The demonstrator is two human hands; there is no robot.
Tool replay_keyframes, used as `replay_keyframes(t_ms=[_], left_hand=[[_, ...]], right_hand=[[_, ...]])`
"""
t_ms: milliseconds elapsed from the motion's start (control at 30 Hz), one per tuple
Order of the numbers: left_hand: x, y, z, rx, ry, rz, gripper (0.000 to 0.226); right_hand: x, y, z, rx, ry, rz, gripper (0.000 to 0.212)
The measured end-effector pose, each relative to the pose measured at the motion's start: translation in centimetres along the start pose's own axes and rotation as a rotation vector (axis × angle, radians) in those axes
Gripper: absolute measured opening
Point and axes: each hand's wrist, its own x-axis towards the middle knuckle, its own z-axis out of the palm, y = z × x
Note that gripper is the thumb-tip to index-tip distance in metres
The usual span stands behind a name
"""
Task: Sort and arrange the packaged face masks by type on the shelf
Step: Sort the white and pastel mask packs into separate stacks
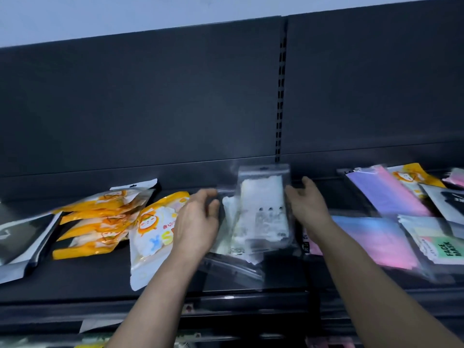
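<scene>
Shelf: a dark shelf (pixel 82 280) runs across the lower half of the frame, with packaged masks lying in loose groups along it.

Orange packs: a fanned pile of orange-and-white packs (pixel 100 217) sits at lower left, and one more of the same print (pixel 153 234) lies just beside it; this type looks mostly gathered.

Clear white-mask packs: in the centre of the frame a small stack of clear packs of white masks (pixel 261 217) stands nearly upright between the two hands, overlapping unevenly.

Left hand: the left hand (pixel 198 222) is at the stack's left edge, its fingers (pixel 213 207) curled and apparently pinching the edge of a pack, though motion blur makes the contact uncertain.

Right hand: the right hand (pixel 307 204) is at the stack's right edge, fingers loosely spread, holding nothing that can be seen.

Right side, unsorted: pink-and-blue gradient packs (pixel 386 197) lie mixed with a stray orange pack (pixel 411 177), a green "FACE MASK" pack (pixel 444 247) and a dark pack (pixel 449 202) at centre right.

Far left: black-and-white packs (pixel 22 242) lie at the left edge.

Progress: judged about midway; the left is grouped, the centre is being squared up, and the right remains to be separated.
</scene>
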Motion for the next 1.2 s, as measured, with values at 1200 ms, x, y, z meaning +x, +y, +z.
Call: replay_keyframes(t_ms=[1200], left_hand=[[-3.4,14.3,13.8,0.375,-0.705,0.454,0.065]], right_hand=[[-1.9,7.4,-17.7,-1.052,0.176,-0.383,0.029]])
